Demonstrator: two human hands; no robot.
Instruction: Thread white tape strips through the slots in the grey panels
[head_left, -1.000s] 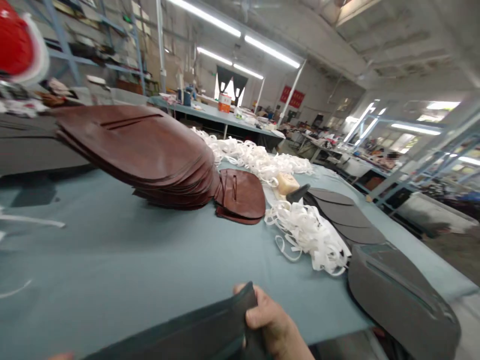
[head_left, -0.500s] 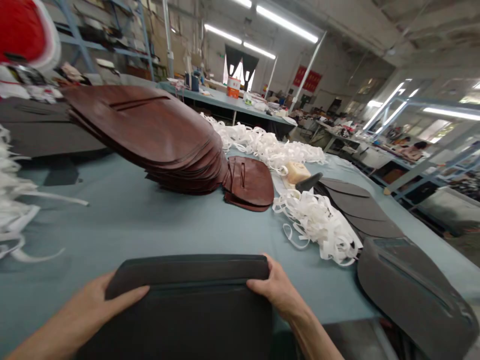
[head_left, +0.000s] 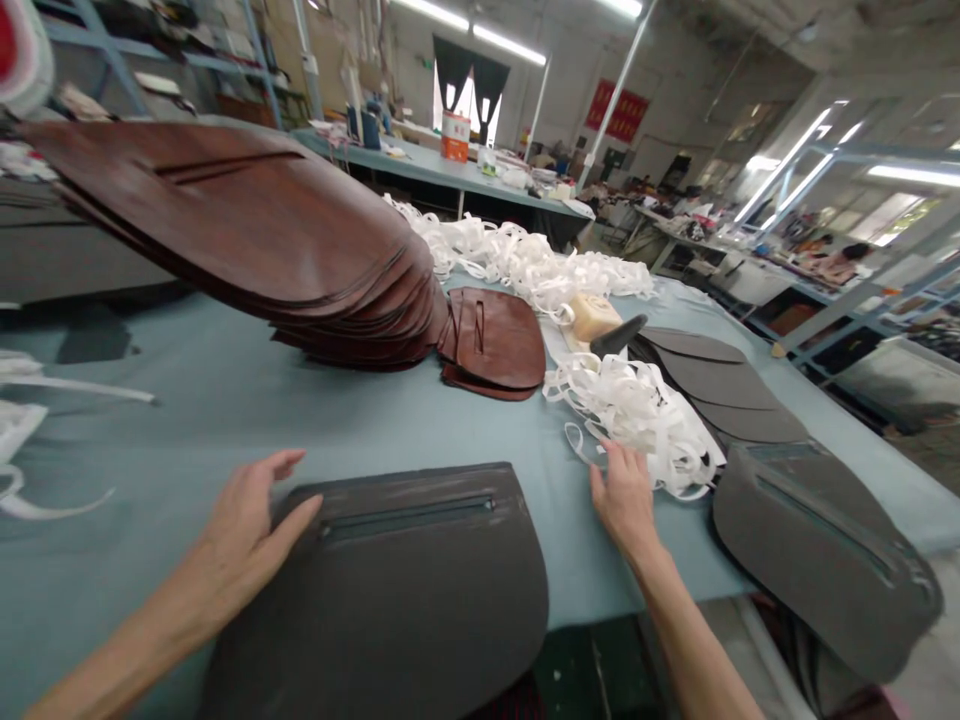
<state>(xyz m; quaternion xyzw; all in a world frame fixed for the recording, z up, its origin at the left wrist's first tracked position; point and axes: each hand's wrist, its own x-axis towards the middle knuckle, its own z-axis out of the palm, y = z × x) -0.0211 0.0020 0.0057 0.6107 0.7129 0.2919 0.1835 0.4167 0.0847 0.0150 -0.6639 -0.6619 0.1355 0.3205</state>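
Observation:
A dark grey leather-like panel (head_left: 405, 590) with rounded corners and a long narrow slot lies at the table's near edge, its lower part towards me. At its upper left corner is my left hand (head_left: 251, 525), open, with the thumb along the panel and the fingers apart beyond its edge. My right hand (head_left: 626, 500) is off the panel, at the near side of a tangled heap of white strips (head_left: 637, 410). Its fingers are stretched out and apart; whether their tips touch a strip is unclear.
Brown leather pieces (head_left: 300, 230) are stacked at the back left, with smaller brown pieces (head_left: 499, 340) beside them. More grey panels (head_left: 817, 540) overlap along the right side. A yellowish block (head_left: 592, 318) and a black handle-like object (head_left: 619, 335) stand behind the white heap.
The panel's top edge, folded over and gripped by both hands before, now lies flat with its slot showing. My right hand has let go and moved right to the white strips. My left hand has loosened.

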